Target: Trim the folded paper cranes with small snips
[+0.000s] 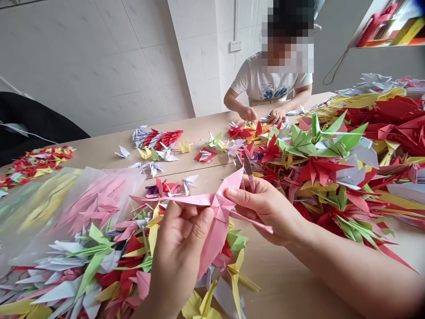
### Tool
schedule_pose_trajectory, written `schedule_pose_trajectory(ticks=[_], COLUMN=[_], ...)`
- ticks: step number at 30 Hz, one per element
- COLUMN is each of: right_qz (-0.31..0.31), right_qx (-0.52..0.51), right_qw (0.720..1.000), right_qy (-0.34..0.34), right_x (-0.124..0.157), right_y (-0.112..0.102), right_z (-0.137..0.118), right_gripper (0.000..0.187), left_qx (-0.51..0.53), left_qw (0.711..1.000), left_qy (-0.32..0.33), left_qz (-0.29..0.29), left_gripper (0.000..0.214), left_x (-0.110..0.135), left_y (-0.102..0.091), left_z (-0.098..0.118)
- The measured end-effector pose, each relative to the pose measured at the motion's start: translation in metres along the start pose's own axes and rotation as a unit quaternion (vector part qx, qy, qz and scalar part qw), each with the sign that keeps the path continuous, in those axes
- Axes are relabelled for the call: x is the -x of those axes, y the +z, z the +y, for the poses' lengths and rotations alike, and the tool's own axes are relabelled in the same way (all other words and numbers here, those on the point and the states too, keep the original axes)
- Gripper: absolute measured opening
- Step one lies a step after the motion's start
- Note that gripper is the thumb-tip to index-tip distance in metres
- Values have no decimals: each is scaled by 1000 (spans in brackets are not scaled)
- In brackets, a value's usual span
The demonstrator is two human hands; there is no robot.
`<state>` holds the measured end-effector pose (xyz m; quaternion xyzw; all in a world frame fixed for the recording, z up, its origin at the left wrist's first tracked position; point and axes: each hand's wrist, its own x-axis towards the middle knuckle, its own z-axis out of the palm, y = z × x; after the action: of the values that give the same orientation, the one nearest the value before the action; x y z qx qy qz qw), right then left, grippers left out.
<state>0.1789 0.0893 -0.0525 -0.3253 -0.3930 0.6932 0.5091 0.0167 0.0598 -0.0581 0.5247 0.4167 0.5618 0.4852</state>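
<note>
A pink paper crane (217, 208) is held up over the wooden table (285, 283) between both my hands. My left hand (181, 248) pinches its body from below, fingers closed on the paper. My right hand (265, 208) grips the crane's right side and also holds a small pink-handled blade tool (248, 172) that points upward. The crane's wings stretch left and right of my fingers.
Heaps of folded cranes in red, green, yellow, white and pink lie at the right (335, 173) and lower left (86, 270). A clear bag (66, 204) of pink and yellow cranes lies left. Across the table a person (270, 84) folds paper.
</note>
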Motion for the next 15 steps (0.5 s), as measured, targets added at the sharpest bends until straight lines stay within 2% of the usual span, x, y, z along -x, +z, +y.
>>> schedule_pose_trajectory(ticks=[5, 8, 11, 13, 15], right_qz=[9, 17, 22, 17, 8], right_qx=[15, 32, 52, 62, 70], right_qw=[999, 997, 995, 994, 993], right_qy=[-32, -61, -78, -86, -91], right_x=[1, 3, 6, 7, 7], right_y=[-2, -3, -4, -3, -3], right_z=[4, 4, 1, -1, -2], right_gripper=[34, 32, 32, 30, 29], left_qx=[-100, -190, -260, -291, -314], left_qw=[990, 964, 931, 913, 906], left_qy=[100, 186, 257, 285, 280], left_qz=[19, 20, -10, -37, -45], left_gripper=[11, 15, 34, 46, 43], left_x=[9, 12, 12, 11, 9], left_y=[1, 1, 1, 1, 0], left_z=[-8, -10, -8, -6, -4])
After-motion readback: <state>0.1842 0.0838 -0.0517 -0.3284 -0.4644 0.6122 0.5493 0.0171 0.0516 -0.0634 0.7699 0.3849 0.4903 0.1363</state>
